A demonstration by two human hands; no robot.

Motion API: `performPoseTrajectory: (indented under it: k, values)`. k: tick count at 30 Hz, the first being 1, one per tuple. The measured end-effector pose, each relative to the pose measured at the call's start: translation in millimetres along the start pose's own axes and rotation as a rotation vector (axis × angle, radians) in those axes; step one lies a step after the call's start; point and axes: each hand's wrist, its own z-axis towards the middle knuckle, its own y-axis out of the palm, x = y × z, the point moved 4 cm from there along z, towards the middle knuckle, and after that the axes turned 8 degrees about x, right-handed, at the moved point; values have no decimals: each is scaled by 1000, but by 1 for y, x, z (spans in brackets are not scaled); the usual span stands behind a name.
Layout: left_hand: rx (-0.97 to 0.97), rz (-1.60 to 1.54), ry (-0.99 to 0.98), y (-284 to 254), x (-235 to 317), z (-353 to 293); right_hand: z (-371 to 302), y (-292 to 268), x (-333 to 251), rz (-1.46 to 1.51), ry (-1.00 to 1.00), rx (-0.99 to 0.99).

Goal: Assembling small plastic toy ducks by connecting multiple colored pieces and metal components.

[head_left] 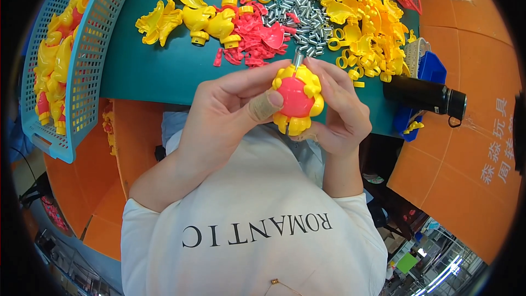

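A yellow and red plastic toy figure (299, 97) is held before my chest, at the table's near edge. Gripping its left side is my left hand (227, 104), its bandaged thumb on the red round part. My right hand (344, 101) closes on the right side, fingers near the top and thumb at the bottom. A small silver metal cylinder (298, 59) sticks up from the toy's top, between the fingertips of both hands. Part of the toy's back is hidden by my fingers. Just beyond lie loose metal cylinders (298, 13) and red plastic parts (252, 35).
Yellow shell parts (364, 16) and rings are heaped at the right of the green table (148, 74). Yellow half-built figures (211, 22) lie left of centre. A blue basket (90, 71) of toys stands left. A black bottle (424, 96) and orange boards (455, 66) are right.
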Motion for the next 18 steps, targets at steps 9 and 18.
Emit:
performPoseTrajectory:
  k: [9, 18]
  values:
    - [-160, 42, 24, -2, -5, -1, -17, 4, -11, 564, 316, 243]
    - [-182, 256, 141, 11, 2, -10, -35, 7, -5, 705, 269, 330]
